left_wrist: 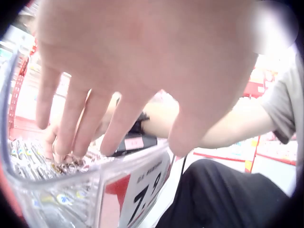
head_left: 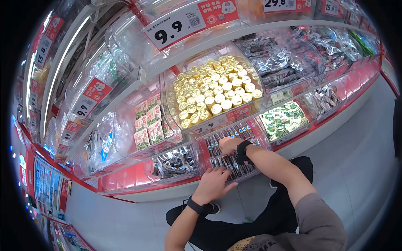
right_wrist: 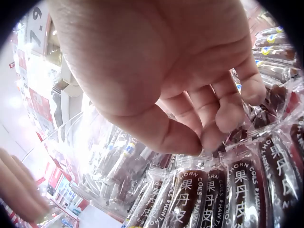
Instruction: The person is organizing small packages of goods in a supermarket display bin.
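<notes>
Rows of dark, clear-wrapped hawthorn rolls [head_left: 233,163] [right_wrist: 190,194] fill a clear bin low on the shelf. My right hand [head_left: 229,145] [right_wrist: 161,61] is inside the bin, its fingers bent down among the wrapper ends. The thumb and fingertips come close together there; whether they pinch a wrapper is not clear. My left hand [head_left: 212,184] [left_wrist: 137,52] lies over the bin's front edge with straight, spread fingers and holds nothing. Beneath it in the left wrist view is the clear rim [left_wrist: 90,167], with a 7.9 price tag [left_wrist: 145,190] on the front.
Gold-capped rolls [head_left: 217,90] fill the bin above. Left of the hawthorn rolls is a bin of dark wrapped sweets [head_left: 176,162]; green-and-white packets [head_left: 284,119] are to the right. A shelf edge with a large 9.9 tag [head_left: 184,27] crosses above. My knees are below, near the floor.
</notes>
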### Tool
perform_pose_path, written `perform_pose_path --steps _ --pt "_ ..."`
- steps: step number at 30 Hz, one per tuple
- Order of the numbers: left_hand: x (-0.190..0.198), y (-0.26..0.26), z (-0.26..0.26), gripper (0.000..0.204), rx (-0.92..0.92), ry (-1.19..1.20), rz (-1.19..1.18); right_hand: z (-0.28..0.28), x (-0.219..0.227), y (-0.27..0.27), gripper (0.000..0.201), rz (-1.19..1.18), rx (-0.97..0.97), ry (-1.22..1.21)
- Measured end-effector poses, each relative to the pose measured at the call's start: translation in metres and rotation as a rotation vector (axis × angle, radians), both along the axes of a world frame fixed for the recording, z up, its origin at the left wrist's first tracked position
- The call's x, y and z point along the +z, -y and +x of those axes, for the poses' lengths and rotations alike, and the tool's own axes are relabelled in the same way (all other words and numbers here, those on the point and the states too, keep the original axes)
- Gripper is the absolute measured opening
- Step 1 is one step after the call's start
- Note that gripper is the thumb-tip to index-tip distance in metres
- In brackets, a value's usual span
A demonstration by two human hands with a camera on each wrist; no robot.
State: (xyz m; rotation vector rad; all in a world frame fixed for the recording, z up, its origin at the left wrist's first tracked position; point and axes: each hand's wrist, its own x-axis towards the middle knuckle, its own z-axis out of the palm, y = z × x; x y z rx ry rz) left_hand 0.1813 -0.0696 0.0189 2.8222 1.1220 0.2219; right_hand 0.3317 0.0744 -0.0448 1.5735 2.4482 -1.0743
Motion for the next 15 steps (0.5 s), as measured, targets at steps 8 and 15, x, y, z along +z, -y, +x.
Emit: perform_pose_path --steps 8,15 --pt "-0.022 -0.029 -0.092 0.023 0.722 0.587 0.061 -0.002 -0.001 -0.007 0.025 0.152 -0.203 -0.025" --pt "-0.068 -0.087 -0.096 0.041 0.872 0.344 0.113 0.003 0.038 0.03 0.021 0.269 0.226 -0.086"
